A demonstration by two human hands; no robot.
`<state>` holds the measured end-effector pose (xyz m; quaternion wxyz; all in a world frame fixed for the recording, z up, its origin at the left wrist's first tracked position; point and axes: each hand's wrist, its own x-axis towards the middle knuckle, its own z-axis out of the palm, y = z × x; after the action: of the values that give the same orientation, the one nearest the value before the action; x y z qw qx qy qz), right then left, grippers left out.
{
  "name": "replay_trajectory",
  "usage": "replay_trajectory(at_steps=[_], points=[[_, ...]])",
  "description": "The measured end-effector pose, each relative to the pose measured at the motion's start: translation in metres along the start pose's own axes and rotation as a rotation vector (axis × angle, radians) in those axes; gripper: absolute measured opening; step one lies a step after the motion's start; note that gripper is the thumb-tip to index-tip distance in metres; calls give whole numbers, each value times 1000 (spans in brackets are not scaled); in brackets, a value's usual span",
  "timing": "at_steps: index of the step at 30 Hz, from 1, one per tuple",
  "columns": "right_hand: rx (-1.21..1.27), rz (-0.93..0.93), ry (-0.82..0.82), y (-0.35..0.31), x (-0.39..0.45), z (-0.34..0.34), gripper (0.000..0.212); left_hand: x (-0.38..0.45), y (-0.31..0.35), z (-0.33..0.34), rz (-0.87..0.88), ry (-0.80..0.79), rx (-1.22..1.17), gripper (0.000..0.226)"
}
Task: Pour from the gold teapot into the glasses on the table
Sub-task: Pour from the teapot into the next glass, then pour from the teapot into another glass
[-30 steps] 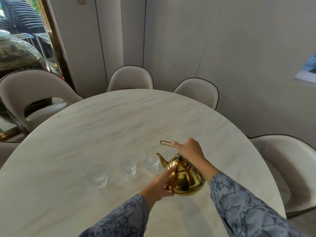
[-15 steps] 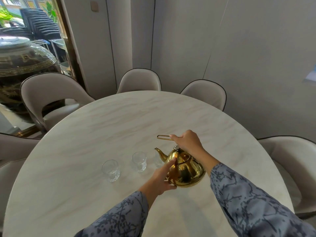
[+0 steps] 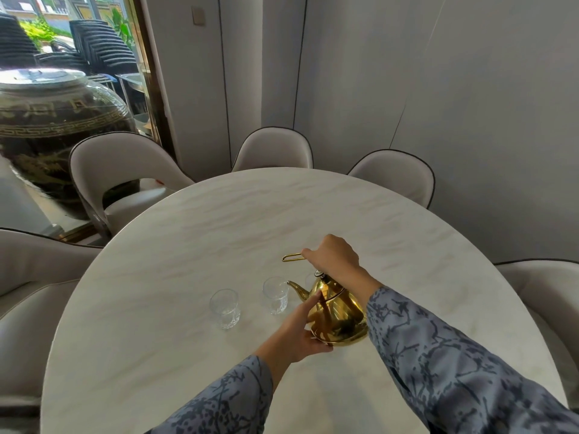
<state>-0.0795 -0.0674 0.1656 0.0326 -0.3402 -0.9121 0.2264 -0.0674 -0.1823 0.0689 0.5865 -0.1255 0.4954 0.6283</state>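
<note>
gold teapot [image 3: 336, 314] lifted slightly, third glass [image 3: 310, 279] seemingly now behind it

Both hands on the gold teapot [image 3: 340, 314] — right hand [image 3: 335, 257] gripping its handle, left hand [image 3: 302, 332] cupping its side — beside two glasses [image 3: 275, 294]

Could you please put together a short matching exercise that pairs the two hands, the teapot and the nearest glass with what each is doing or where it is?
Things:
1. right hand
2. left hand
3. gold teapot
4. leftmost glass

States:
A. stands alone on the marble table, clear of the pot
B. grips the thin wire handle from above
C. tilted, spout aimed left toward the middle glass
D. braces the pot's lower side with the fingers

Pairs: 1-B, 2-D, 3-C, 4-A
</note>
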Motion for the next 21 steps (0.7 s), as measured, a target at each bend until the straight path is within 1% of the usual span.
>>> replay_trajectory(at_steps=[2, 8, 14, 21], points=[[-17, -2, -6, -3, 1, -3, 35, 1, 0, 1, -6, -26, -16, 96], [-61, -27, -14, -9, 4, -10, 32, 2, 1, 6, -19, -60, -40, 102], [-80, -37, -22, -8, 7, -17, 36, 0, 2, 13, -18, -65, -48, 104], [-105, -40, -38, -9, 7, -18, 32, -1, 1, 15, -26, -75, -57, 103]])
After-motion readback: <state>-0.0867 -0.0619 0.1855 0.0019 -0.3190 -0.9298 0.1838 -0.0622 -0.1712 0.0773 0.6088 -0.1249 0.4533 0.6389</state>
